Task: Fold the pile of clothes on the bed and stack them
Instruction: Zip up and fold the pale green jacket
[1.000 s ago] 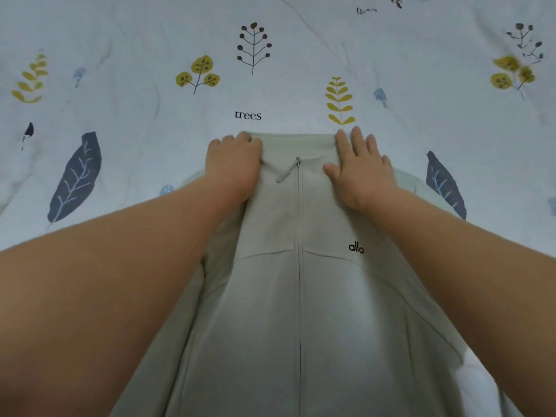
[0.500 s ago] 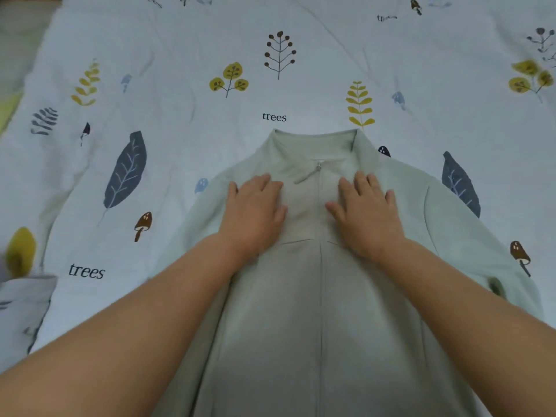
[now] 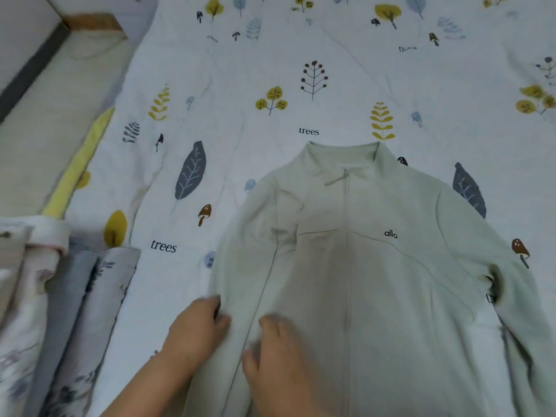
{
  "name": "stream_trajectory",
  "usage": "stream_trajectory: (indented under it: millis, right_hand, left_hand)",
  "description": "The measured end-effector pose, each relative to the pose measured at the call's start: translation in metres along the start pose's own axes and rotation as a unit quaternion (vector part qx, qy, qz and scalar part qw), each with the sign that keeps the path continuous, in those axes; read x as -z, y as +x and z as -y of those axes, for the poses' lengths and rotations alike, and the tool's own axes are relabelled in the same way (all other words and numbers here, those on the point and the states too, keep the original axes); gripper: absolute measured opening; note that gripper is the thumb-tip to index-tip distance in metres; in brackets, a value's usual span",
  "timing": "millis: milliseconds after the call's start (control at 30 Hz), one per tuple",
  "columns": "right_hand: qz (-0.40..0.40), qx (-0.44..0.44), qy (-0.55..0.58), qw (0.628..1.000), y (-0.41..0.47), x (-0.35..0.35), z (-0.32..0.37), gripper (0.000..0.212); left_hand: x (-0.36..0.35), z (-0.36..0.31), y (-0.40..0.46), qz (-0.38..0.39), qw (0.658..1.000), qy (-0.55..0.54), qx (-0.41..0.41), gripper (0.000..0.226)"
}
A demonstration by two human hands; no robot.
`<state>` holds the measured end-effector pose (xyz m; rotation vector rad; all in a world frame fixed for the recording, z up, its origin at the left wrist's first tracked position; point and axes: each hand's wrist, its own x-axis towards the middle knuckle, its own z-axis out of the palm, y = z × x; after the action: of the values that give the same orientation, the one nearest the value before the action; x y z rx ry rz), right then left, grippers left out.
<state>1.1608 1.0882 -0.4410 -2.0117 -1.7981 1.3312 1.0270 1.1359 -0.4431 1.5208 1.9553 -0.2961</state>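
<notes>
Under both hands lies one pale green zip-front jacket [image 3: 361,266], spread face up on the leaf-printed white bedsheet [image 3: 240,161]. The left hand [image 3: 195,332] pinches the jacket's left edge, fingers curled around the fabric. Just beside it, the right hand [image 3: 276,359] rests on the cloth, blurred, its fingers' pose unclear. One folded floral fabric [image 3: 60,311] lies left of the hands.

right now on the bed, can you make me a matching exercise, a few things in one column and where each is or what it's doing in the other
Things:
1. jacket
2. left hand
3. right hand
4. folded clothes

Places or states:
A. at the left edge of the view, beside the jacket
B. resting on the jacket front
C. spread flat, zipped up, collar away from the person
D. at the jacket's left edge

Pairs: 1-C, 2-D, 3-B, 4-A
</notes>
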Motion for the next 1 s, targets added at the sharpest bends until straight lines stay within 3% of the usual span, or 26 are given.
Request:
stream_trajectory:
  millis: [67,133,167,267,300,433,500,600,667,700,833,933,1000]
  right_hand:
    - [0.044,-0.072,0.074,0.994,-0.007,-0.014,0.003,0.080]
    - [0.040,-0.079,0.094,0.992,-0.013,-0.021,0.007,0.086]
    - [0.040,-0.078,0.120,0.989,-0.016,-0.020,0.010,0.077]
    - [0.093,-0.068,0.313,0.943,-0.027,-0.013,0.024,0.016]
    - [0.097,-0.065,0.370,0.922,-0.032,-0.010,0.027,0.015]
    - [0.016,-0.093,0.519,0.850,-0.060,0.009,0.023,0.030]
    - [-0.043,-0.120,0.560,0.819,-0.072,0.027,0.007,0.031]
    - [-0.142,-0.168,0.515,0.829,-0.091,0.050,-0.030,0.019]
    - [-0.200,-0.222,0.450,0.842,-0.100,0.055,-0.056,0.008]
    - [-0.223,-0.248,0.422,0.843,-0.103,0.055,-0.068,0.004]
    - [-0.295,-0.274,0.290,0.868,-0.101,0.043,-0.095,0.037]
    - [-0.382,-0.254,0.083,0.884,-0.095,0.028,-0.090,0.057]
    - [-0.401,-0.257,0.041,0.878,-0.092,0.013,-0.076,0.073]
  left_hand:
    - [0.005,0.003,-0.008,-0.023,0.996,-0.085,-0.010,0.014]
    - [0.016,0.001,-0.018,-0.065,0.986,-0.150,-0.010,0.017]
    - [0.022,-0.001,-0.024,-0.087,0.981,-0.170,-0.016,0.022]
    - [0.040,-0.011,-0.044,-0.126,0.971,-0.196,-0.046,0.032]
    - [0.046,-0.015,-0.050,-0.126,0.968,-0.207,-0.060,0.033]
    - [0.069,-0.045,-0.080,-0.140,0.930,-0.315,-0.125,0.022]
    - [0.073,-0.064,-0.094,-0.097,0.897,-0.390,-0.183,0.004]
    - [0.063,-0.086,-0.101,0.044,0.870,-0.405,-0.277,0.020]
    - [0.049,-0.089,-0.092,0.061,0.899,-0.322,-0.290,0.027]
    - [0.041,-0.088,-0.085,0.040,0.917,-0.277,-0.285,0.026]
    - [0.021,-0.072,-0.049,-0.061,0.958,-0.164,-0.229,0.022]
    - [0.016,-0.068,-0.024,-0.115,0.969,-0.096,-0.196,0.018]
    - [0.016,-0.074,-0.009,-0.161,0.965,-0.054,-0.201,0.020]
